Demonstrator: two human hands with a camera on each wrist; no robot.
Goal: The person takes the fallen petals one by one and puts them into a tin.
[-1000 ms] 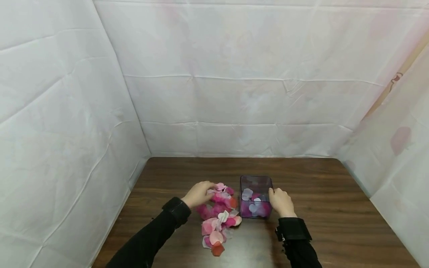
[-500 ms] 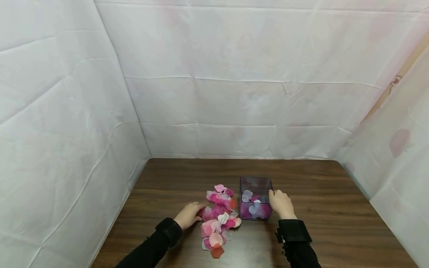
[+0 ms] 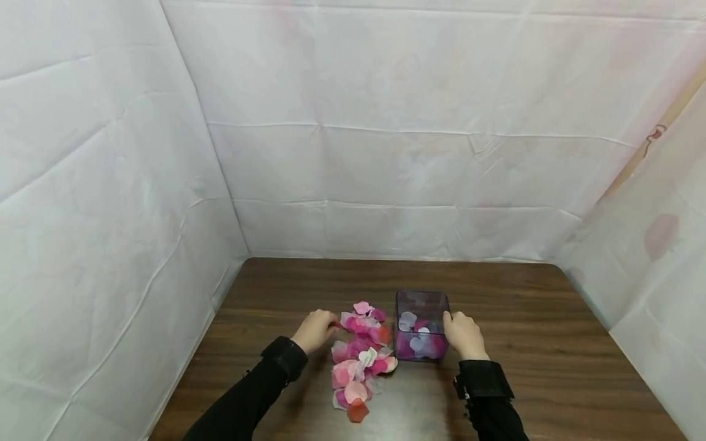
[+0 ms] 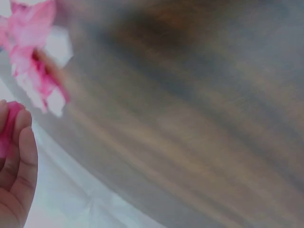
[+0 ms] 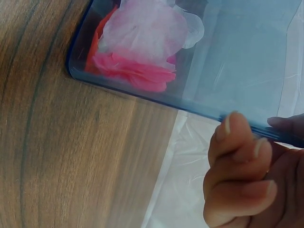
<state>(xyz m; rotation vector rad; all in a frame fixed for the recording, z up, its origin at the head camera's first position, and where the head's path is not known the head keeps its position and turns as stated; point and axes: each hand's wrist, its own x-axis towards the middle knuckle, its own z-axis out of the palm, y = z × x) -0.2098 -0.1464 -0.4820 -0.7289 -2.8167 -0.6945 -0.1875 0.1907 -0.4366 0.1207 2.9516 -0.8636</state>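
A loose pile of artificial flower petals [image 3: 361, 343] in pink, magenta, white and orange lies on the table. Just left of it, my left hand [image 3: 313, 329] pinches a magenta petal [image 4: 10, 124], which shows between the fingers in the left wrist view. To the right of the pile stands a clear purple-tinted plastic box [image 3: 404, 299] with its top uncovered. More petals [image 5: 142, 38] in pink, white and red are at the bottom of the box. My right hand [image 3: 464, 334] grips the near right side of its rim, the thumb over the edge and fingers outside.
The brown wood-grain table [image 3: 529, 318] has rounded far corners. White cloth [image 3: 353, 165] hangs behind it and along both sides. Black bands [image 3: 484, 376] sit around both wrists over dark sleeves.
My left hand moved from the far end of the pile toward the near left, took a magenta petal from the pile's left edge, and rose slightly away. The right hand stayed on the box.
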